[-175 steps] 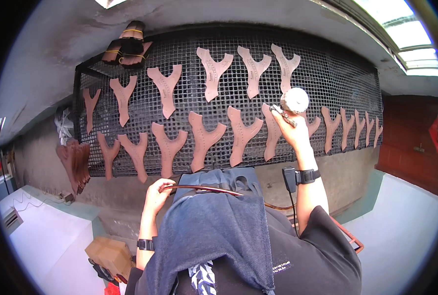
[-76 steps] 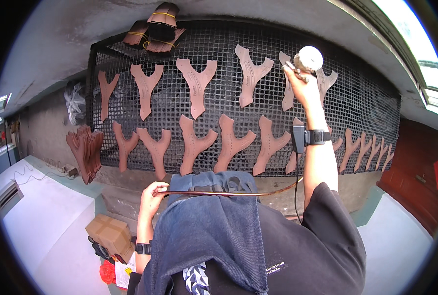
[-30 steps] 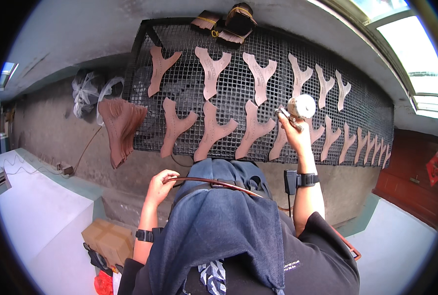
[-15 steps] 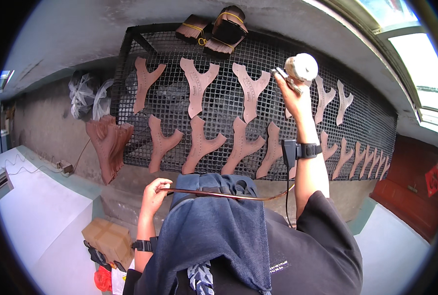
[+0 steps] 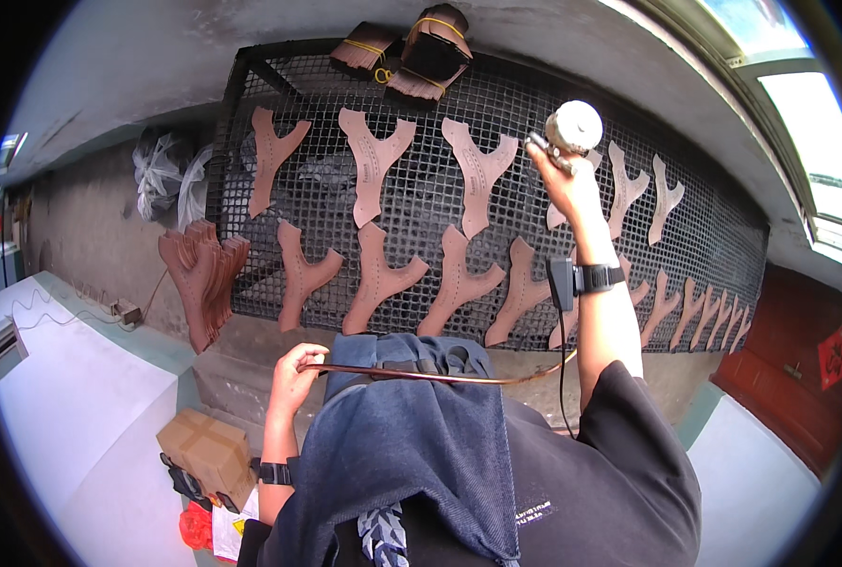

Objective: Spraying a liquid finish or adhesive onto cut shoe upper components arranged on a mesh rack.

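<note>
My right hand reaches out over a black mesh rack, its fingers wrapped round a spray gun topped by a white round cup. Under and around it lie brown Y-shaped leather-like pieces, one of them a flat piece just right of the hand. Close to my body, my left hand pinches a thin brown hose, which runs across my front toward the right arm. More Y-shaped pieces are spread in two rows on the mesh rack.
Bundles of brown pieces tied with yellow bands sit at the rack's far edge. A stack of Y-shaped pieces stands at its left end, near plastic bags. A cardboard box is at lower left. Windows line the right.
The view has shifted slightly, so the rack's pieces appear a little displaced. My right hand and spray gun have moved slightly over the rack; the left hand keeps its hold on the hose.
</note>
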Motion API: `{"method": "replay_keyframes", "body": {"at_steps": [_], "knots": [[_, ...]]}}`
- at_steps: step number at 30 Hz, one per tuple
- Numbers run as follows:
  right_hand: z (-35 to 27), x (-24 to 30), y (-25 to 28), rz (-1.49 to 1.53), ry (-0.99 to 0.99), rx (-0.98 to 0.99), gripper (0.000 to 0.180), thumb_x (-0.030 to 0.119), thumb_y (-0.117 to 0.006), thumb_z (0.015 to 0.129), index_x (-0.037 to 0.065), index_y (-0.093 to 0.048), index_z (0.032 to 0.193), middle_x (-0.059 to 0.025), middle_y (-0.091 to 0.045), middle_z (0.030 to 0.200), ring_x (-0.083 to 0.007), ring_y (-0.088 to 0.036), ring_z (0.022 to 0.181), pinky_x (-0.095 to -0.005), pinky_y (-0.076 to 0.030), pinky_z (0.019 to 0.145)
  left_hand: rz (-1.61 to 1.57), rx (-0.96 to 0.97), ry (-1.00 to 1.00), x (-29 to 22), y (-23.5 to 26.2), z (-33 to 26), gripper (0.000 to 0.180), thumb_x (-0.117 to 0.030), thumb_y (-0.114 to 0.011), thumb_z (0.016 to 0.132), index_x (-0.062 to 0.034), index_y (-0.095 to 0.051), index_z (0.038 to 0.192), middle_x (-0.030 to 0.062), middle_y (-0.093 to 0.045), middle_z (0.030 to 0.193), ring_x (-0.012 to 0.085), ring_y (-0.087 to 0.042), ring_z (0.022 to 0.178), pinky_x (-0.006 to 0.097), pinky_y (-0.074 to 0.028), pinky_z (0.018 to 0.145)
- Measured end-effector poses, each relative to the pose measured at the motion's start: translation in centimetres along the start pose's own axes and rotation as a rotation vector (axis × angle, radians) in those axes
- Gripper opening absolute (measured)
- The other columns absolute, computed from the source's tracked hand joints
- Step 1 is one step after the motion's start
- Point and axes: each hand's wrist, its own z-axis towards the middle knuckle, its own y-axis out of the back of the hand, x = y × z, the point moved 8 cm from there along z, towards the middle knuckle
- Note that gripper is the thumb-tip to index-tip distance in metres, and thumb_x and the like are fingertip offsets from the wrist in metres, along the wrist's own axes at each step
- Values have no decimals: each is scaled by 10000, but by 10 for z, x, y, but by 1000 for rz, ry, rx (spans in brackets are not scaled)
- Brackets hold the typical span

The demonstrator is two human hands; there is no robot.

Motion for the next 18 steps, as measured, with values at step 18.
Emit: {"method": "replay_keyframes", "body": {"at_steps": [18], "knots": [[19, 61, -57, 30, 185, 195, 424, 490, -669, 902, 99, -741, 1049, -178, -734, 941, -315, -724, 924, -393, -557, 823, -10, -76, 9, 14, 3, -21, 117, -77, -637, 944, -26, -683, 1039, -73, -531, 713, 12, -452, 651, 191, -359, 586]]}}
